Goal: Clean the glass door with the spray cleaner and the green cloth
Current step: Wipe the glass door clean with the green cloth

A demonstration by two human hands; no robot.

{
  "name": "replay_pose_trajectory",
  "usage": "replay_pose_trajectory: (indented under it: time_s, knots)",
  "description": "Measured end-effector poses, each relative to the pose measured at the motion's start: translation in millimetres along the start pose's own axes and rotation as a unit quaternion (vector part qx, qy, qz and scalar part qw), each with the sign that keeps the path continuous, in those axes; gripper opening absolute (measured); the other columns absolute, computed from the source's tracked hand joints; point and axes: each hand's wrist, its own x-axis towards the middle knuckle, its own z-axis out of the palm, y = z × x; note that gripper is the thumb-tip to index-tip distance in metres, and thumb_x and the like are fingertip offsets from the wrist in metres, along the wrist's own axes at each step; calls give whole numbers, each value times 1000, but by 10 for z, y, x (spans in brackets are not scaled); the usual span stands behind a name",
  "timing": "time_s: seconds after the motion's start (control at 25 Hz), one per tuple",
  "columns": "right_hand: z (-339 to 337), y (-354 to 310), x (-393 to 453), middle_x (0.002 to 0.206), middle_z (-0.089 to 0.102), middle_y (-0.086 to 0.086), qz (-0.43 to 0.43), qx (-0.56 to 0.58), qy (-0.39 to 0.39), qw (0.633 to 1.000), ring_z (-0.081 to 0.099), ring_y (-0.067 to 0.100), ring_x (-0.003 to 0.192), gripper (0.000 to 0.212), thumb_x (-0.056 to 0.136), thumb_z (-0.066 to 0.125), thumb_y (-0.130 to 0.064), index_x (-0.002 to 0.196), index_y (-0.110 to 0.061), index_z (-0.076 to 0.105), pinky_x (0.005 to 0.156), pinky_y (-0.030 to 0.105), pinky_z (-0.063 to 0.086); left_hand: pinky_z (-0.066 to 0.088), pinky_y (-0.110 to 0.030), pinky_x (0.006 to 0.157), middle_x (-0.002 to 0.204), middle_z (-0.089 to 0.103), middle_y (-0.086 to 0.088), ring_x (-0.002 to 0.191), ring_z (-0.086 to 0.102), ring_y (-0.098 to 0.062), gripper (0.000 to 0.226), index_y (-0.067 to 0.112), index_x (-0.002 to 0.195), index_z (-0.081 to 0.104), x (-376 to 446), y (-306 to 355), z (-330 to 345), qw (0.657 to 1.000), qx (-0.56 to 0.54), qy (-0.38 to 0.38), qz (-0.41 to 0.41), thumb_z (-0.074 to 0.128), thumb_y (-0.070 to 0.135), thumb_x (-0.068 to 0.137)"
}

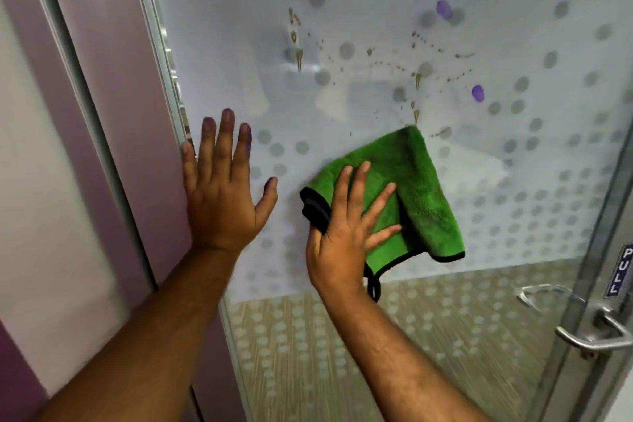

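The glass door [359,3] fills the view, frosted with rows of grey dots. Brown drips and splatter [416,79] and two purple smears [478,93] mark its upper middle. My right hand [346,226] presses the folded green cloth [411,188], black-edged, flat against the glass with straight spread fingers, just below the brown drips. My left hand [222,188] lies flat on the glass near the door's left edge, fingers straight and spread, their tips stained purple. No spray cleaner is in view.
A metal lever handle [592,339] and a blue PULL sign [621,272] sit on the door's right frame. A purple-pink wall panel [102,79] and the door frame stand to the left. Through the glass a striped floor [308,353] shows.
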Motion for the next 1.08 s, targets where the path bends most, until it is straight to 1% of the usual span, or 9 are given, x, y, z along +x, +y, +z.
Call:
replay_pose_trajectory:
  time_s: [0.24,0.36,0.48,0.56,0.68,0.72,0.88,1.0,1.08]
  knots:
    - [-431,-219,871,180,2,-6,-188,-161,18,969,-9,38,165,83,100,52,-39,170,-27,11,114,88,12,12,-60,133,177,21,-13,165,16,-35,83,13,168,27,10,16,-3,1000,-7,6,-3,53,54,101]
    - [-571,-647,1417,180,7,-5,-258,-179,24,949,-2,38,165,81,101,53,-43,170,-28,13,113,89,12,10,-58,133,177,22,-13,165,17,-35,83,13,168,27,17,17,-6,1000,-2,8,-4,53,53,100]
    - [-609,-1061,1766,180,12,-3,-431,-249,-18,867,8,33,166,82,101,52,-52,170,-26,15,118,84,8,11,-58,133,176,23,-13,165,18,-35,83,12,167,30,8,9,17,1000,5,9,-6,54,54,99]
    - [-649,-1068,1861,180,13,0,-488,-266,-34,830,14,27,166,83,100,46,-57,170,-22,16,125,73,10,11,-58,133,176,24,-14,165,18,-35,83,12,167,30,3,10,28,1000,6,9,-10,53,54,99]
    - [-707,-739,1728,179,16,3,-410,-185,-9,893,24,28,162,78,102,45,-53,169,-22,22,123,53,37,10,-58,133,177,22,-12,165,17,-35,83,13,167,29,10,10,3,1000,-3,10,-8,55,53,99]
    - [-696,-591,1601,179,17,4,-364,-158,10,918,26,29,162,74,104,45,-50,169,-23,24,121,50,38,9,-58,133,177,21,-12,165,16,-34,83,13,167,28,18,13,-3,1000,-4,8,-8,55,52,99]
    - [-565,144,950,178,17,6,-218,-123,39,967,22,34,162,72,104,52,-41,169,-27,23,125,57,34,10,-61,133,178,18,-12,166,13,-35,82,14,169,22,-140,98,24,999,-17,-14,-38,51,50,102]
    - [-509,733,364,177,21,9,-105,-126,38,986,29,38,157,80,101,61,-38,169,-33,18,116,61,42,10,-62,132,178,17,-14,166,13,-37,82,13,169,20,-324,196,47,998,-22,-25,-48,49,51,103]
    - [-476,1010,-88,177,16,9,-19,-141,7,990,27,37,155,98,94,68,-33,169,-37,5,104,62,46,9,-62,133,178,16,-15,165,12,-38,83,12,169,19,-372,216,51,998,-18,-29,-55,48,53,103]
